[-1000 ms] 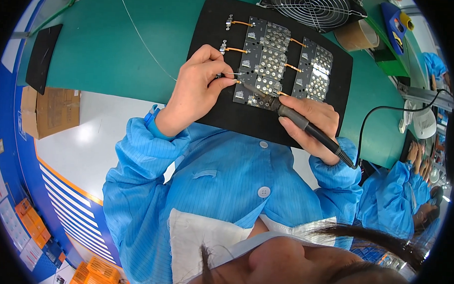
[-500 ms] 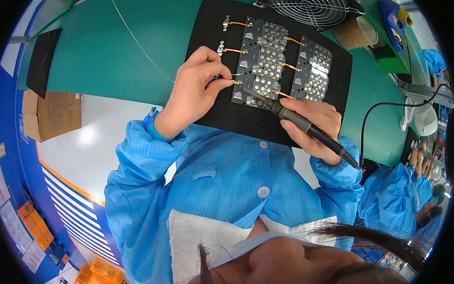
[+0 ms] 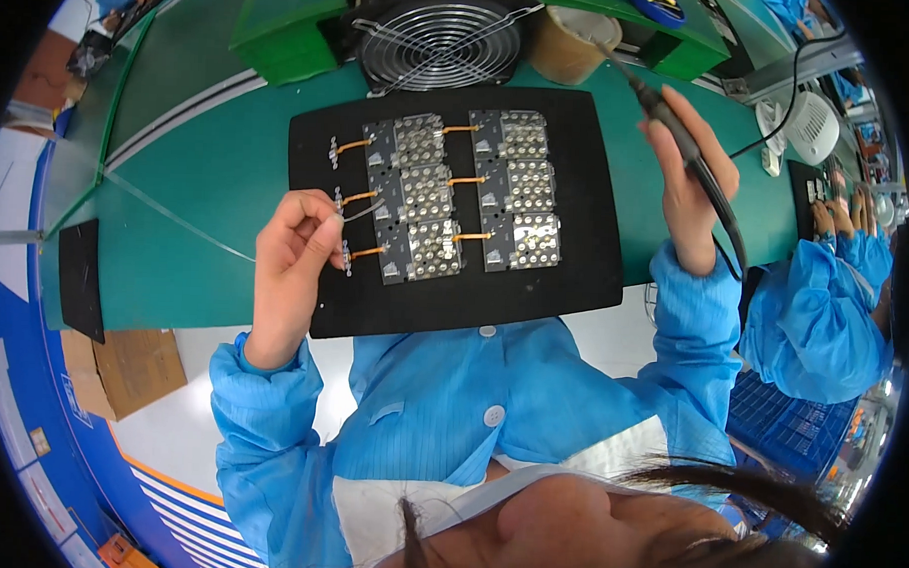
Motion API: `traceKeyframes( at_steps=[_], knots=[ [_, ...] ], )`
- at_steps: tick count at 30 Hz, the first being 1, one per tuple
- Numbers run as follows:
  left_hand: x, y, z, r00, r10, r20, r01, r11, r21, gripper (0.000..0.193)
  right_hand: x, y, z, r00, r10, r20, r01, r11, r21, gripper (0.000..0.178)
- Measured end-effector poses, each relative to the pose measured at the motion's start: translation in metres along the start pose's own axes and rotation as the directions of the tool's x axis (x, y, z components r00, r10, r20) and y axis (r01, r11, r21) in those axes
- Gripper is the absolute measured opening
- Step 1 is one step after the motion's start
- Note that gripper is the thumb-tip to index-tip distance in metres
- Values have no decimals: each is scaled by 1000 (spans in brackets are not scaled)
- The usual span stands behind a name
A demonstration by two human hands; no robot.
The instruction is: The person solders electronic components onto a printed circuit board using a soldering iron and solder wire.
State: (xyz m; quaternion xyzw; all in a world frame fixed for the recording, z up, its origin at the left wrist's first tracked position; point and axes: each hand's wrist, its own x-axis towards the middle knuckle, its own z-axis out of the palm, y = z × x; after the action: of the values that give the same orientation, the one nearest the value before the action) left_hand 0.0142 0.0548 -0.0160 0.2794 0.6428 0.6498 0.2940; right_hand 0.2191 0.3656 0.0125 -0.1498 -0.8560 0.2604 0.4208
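My left hand [image 3: 295,258], over the left edge of a black mat [image 3: 587,209], pinches a thin solder wire [image 3: 363,213] whose end reaches out over the left boards. Under its fingers are small metal connectors [image 3: 334,153] joined by orange strips. My right hand [image 3: 694,172] grips a soldering iron [image 3: 672,126], raised off the boards, its tip near the rim of a round brown tub [image 3: 542,62]. Dark circuit boards [image 3: 418,193] with shiny round parts lie on the mat in a left column, linked by orange strips to a right column of boards [image 3: 518,191].
A black fan [image 3: 438,48] with a wire guard stands behind the mat, beside green shelving [image 3: 288,38]. At the right are a white vented device [image 3: 810,126], the iron's dark cable and a co-worker in blue [image 3: 814,307]. A cardboard box [image 3: 136,373] sits at lower left.
My right hand has lifted the iron away from the boards, up and right toward the tub. My left hand has drawn back left with the wire. The view has shifted too.
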Motion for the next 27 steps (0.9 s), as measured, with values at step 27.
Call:
traceKeyframes(
  at_steps=[27],
  knots=[
    [40,25,99,848,149,508,-377,844,382,15,-24,-25,18,786,-8,618,-329,841,430,54]
  ],
)
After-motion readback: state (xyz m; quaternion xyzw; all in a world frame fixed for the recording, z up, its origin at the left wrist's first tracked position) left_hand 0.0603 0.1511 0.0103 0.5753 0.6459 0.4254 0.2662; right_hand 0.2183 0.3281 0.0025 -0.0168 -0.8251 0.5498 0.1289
